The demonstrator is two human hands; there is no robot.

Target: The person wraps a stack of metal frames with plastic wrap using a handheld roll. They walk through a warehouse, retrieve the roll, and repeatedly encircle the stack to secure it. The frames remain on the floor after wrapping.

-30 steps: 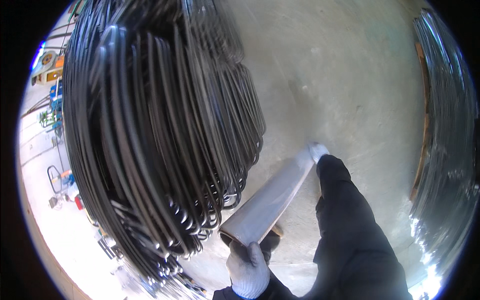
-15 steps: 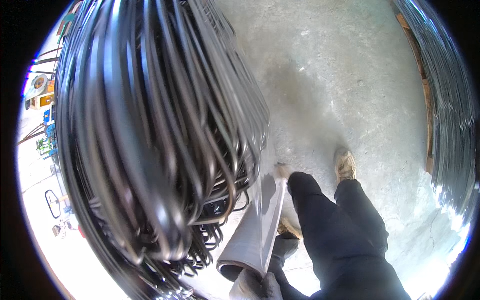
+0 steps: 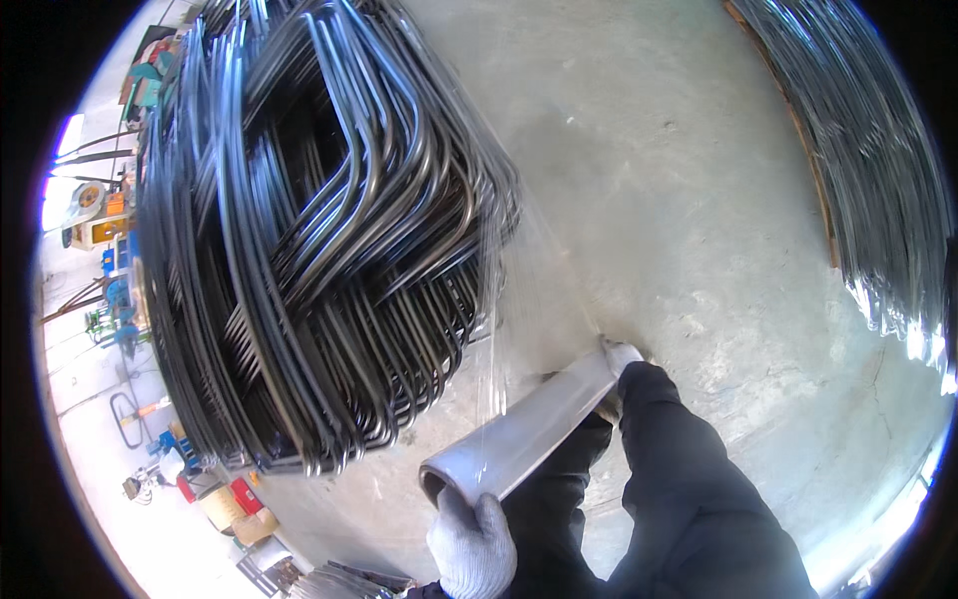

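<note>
A wide roll of clear stretch film [image 3: 534,429] lies slantwise between my hands. My left hand [image 3: 471,547], in a pale knitted glove, grips its near end, with fingers hooked into the open core. The far end is held by my right hand [image 3: 621,354], also gloved and partly hidden by the roll and my dark sleeve. From the roll a thin, see-through sheet of film [image 3: 519,309] runs up to the right side of a large stack of bent dark metal tubes [image 3: 379,200]. The tubes stand just ahead and left of the roll, apart from my hands.
Another bundle of long metal rods [image 3: 848,130], edged by a wooden strip [image 3: 798,130], lies at the far right. Concrete floor [image 3: 679,200] runs between the two. Machines and boxes [image 3: 235,504] line the left side, and more metal pieces [image 3: 344,581] show at the bottom.
The roll has swung from nearly upright to a flatter slant, its far end moving right. More of the tube stack and the stretched film shows, and my left glove is now in clearer view.
</note>
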